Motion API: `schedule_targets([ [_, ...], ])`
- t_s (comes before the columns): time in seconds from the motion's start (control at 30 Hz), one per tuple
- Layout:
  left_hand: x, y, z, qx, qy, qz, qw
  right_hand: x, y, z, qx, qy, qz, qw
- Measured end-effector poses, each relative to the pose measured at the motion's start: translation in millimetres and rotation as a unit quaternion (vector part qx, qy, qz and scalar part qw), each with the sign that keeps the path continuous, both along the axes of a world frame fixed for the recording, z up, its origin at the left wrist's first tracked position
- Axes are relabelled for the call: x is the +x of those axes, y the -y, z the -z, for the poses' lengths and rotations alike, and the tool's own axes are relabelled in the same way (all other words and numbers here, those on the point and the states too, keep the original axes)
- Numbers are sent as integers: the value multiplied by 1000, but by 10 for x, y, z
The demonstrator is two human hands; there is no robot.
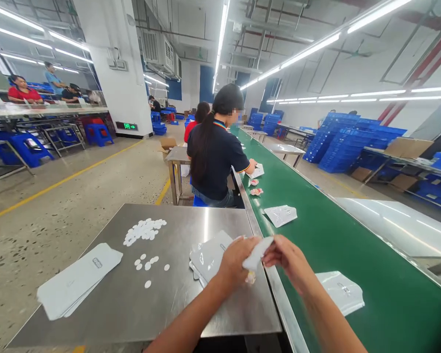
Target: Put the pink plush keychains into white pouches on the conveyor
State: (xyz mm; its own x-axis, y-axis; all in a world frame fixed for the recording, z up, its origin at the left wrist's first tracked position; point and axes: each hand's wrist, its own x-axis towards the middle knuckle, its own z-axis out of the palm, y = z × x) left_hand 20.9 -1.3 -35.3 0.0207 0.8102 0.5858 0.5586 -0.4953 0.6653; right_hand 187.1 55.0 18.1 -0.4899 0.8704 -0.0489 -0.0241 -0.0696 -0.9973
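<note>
Currently, the left hand [236, 259] is grasping the left side of a bent white pouch [257, 254] and the right hand [288, 257] is pinching its upper right end, the pouch sitting near the steel desk's [125, 323] right-hand edge, beside the green belt [397, 304]. A small pinkish piece [250, 278] is showing between six and seven o'clock from it, just under the left hand; whether that hand is also holding it, I cannot tell. Stacked pouches [208, 255] are lying at nine o'clock on the desk, while loose pouches [281, 215] are resting on the belt at one and four o'clock. Good handling is probably depending on light finger pressure, since the thin wall is looking prone to creasing, and on both hands supporting the pouch evenly.
</note>
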Motion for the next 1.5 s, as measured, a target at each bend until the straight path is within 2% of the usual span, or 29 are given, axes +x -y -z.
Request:
schedule_targets([
  [0.07, -183, 85, -119, -95, 149, -49, 983, 25, -115, 182, 58, 83, 50, 994],
  [0.13, -348, 182, -222, -166, 310, -85, 932, 14, -204, 423, 95, 223, 53, 969],
  [0.2, -448, 296, -285, -213, 448, -65, 866, -52, -237, 648, 95, 318, 9, 943],
  [0.27, -461, 413, -295, -250, 536, -24, 806, -149, -233, 797, 86, 329, -27, 940],
  [0.33, -401, 511, -256, -284, 560, 2, 778, -224, -220, 841, 83, 307, -43, 947],
  [0.4, -301, 569, -182, -315, 530, 28, 787, -225, -211, 776, 86, 278, -41, 956],
  [0.47, -188, 583, -102, -325, 473, 61, 817, -137, -188, 607, 99, 252, -12, 963],
  [0.57, -13, 555, -36, -308, 395, 120, 857, 94, -49, 216, 119, 176, 80, 974],
  [0.63, 107, 533, -47, -306, 351, 156, 871, 237, 138, -60, 122, 91, 136, 979],
  [0.7, 224, 522, -79, -310, 313, 171, 881, 330, 361, -275, 117, 34, 165, 979],
  [0.8, 379, 534, -99, -309, 281, 174, 892, 396, 651, -415, 129, 84, 159, 975],
  [0.87, 463, 560, -79, -318, 284, 180, 886, 432, 773, -406, 164, 172, 122, 964],
  [0.97, 558, 610, -45, -338, 291, 211, 870, 502, 866, -340, 245, 293, 63, 922],
  [1.07, 625, 647, -49, -336, 287, 249, 862, 586, 923, -307, 332, 330, -13, 884],
  [1.13, 672, 658, -57, -324, 277, 256, 867, 634, 975, -300, 341, 331, -86, 876],
  [1.2, 729, 660, -54, -302, 241, 226, 894, 663, 1027, -280, 329, 350, -114, 870],
  [1.27, 771, 647, -54, -281, 180, 189, 924, 682, 1041, -236, 327, 368, -110, 863],
  [1.3, 770, 629, -63, -274, 146, 193, 931, 700, 1021, -205, 321, 366, -113, 866],
  [1.37, 687, 552, -112, -269, 84, 260, 924, 788, 908, -127, 285, 346, -120, 886],
  [1.4, 597, 488, -147, -269, 57, 290, 917, 869, 813, -78, 259, 340, -100, 899],
  [1.43, 473, 408, -182, -268, 24, 290, 919, 977, 697, -21, 233, 345, -58, 907],
  [1.47, 321, 315, -211, -271, -8, 241, 932, 1110, 564, 46, 207, 362, 4, 909],
  [1.5, 150, 213, -226, -276, -45, 134, 951, 1265, 421, 123, 186, 388, 76, 900],
])
